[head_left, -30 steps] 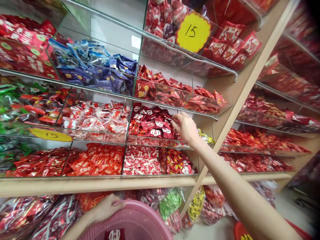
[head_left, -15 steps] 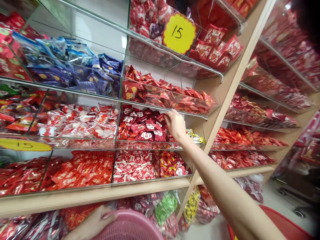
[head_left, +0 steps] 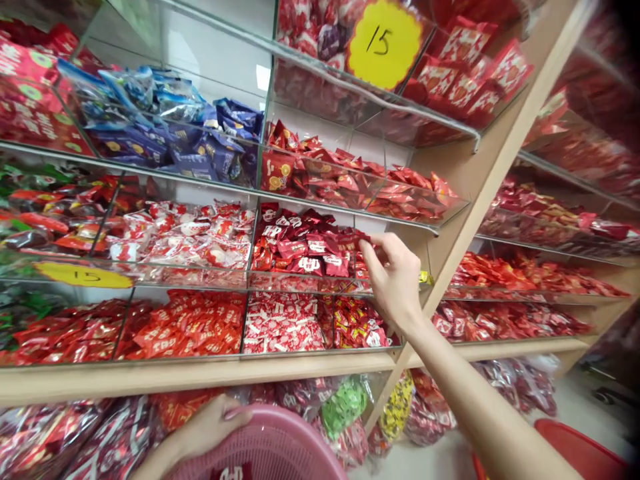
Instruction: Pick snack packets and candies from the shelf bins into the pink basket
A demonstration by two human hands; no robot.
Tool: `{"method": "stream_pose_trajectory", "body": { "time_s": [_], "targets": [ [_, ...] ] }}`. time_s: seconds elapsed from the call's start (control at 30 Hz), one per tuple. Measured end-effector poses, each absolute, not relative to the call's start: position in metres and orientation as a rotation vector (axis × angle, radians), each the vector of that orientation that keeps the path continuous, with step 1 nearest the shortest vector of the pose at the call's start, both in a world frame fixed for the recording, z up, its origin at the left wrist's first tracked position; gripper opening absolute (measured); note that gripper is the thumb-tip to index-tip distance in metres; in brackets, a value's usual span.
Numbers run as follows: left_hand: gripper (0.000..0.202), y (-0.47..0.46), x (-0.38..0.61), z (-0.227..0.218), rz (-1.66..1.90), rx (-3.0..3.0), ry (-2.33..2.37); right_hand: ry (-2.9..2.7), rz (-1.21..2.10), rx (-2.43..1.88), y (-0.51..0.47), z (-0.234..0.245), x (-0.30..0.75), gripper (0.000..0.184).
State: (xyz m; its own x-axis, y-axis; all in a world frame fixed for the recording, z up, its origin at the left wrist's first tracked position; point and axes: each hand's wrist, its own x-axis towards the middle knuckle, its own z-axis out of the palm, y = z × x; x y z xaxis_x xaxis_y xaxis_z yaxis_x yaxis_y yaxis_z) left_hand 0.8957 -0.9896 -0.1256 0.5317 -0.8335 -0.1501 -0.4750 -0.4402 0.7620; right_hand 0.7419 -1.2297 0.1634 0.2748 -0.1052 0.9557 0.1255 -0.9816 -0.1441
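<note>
My right hand (head_left: 393, 277) is raised at the shelf, thumb and fingertips pinched on the end of a dark red candy packet (head_left: 354, 240). Just left of it lie more dark red wrapped candies (head_left: 295, 243) in their clear-walled compartment. Low in the view, my left hand (head_left: 213, 427) is closed over the rim of a pink plastic basket (head_left: 295, 433). Part of a dark red packet (head_left: 233, 473) with white lettering shows inside the basket at the bottom edge.
Clear shelf fronts (head_left: 320, 283) and dividers separate the candy compartments. A wooden upright (head_left: 480, 187) stands right of my right hand. Bags of candy (head_left: 345, 403) sit under the shelf. A red tub (head_left: 575, 447) is on the floor at right.
My right hand has drawn back from the dark red candies, with a packet now showing in its fingers. The shelf appears shifted in view. A packet inside the basket has come into view.
</note>
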Motion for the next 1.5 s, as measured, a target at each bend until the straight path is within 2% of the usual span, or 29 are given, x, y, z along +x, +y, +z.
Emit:
{"method": "stream_pose_trajectory", "body": {
  "time_s": [0.07,0.23,0.33,0.43,0.63,0.9,1.07,1.27,1.33,1.4,1.5],
  "targets": [
    [0.054,-0.989,0.892,-0.12,-0.655,2.063,-1.121,-0.021,-1.539,-2.378,-1.213,0.134,0.726,0.012],
    [0.053,-0.989,0.887,-0.111,-0.666,2.062,-1.153,-0.155,-0.605,-2.475,-1.176,0.034,0.705,0.012],
    [0.054,-0.989,0.887,-0.111,-0.698,2.057,-1.143,-0.185,-0.297,-2.49,-1.159,-0.021,0.703,0.011],
    [0.052,-0.988,0.886,-0.111,-0.7,2.063,-1.123,-0.235,-0.12,-2.537,-1.147,-0.057,0.705,0.015],
    [0.052,-0.986,0.886,-0.111,-0.7,2.088,-1.096,-0.289,0.006,-2.666,-1.125,-0.086,0.708,0.015],
    [0.051,-0.987,0.889,-0.117,-0.7,2.116,-1.086,-0.512,-0.07,-2.992,-1.114,-0.103,0.707,0.004],
    [0.05,-0.988,0.887,-0.112,-0.699,2.126,-1.093,-0.614,-0.038,-3.062,-1.12,-0.117,0.697,0.005],
    [0.051,-0.989,0.886,-0.109,-0.718,2.122,-1.104,-0.54,0.309,-3.008,-1.118,-0.119,0.686,0.014],
    [0.051,-0.989,0.886,-0.108,-0.728,2.121,-1.108,-0.491,0.414,-2.946,-1.116,-0.115,0.686,0.032],
    [0.051,-0.989,0.886,-0.107,-0.732,2.124,-1.107,-0.448,0.446,-2.93,-1.113,-0.114,0.688,0.045],
    [0.05,-0.989,0.886,-0.106,-0.733,2.128,-1.101,-0.374,0.38,-2.972,-1.108,-0.117,0.693,0.044]
  ]
}}
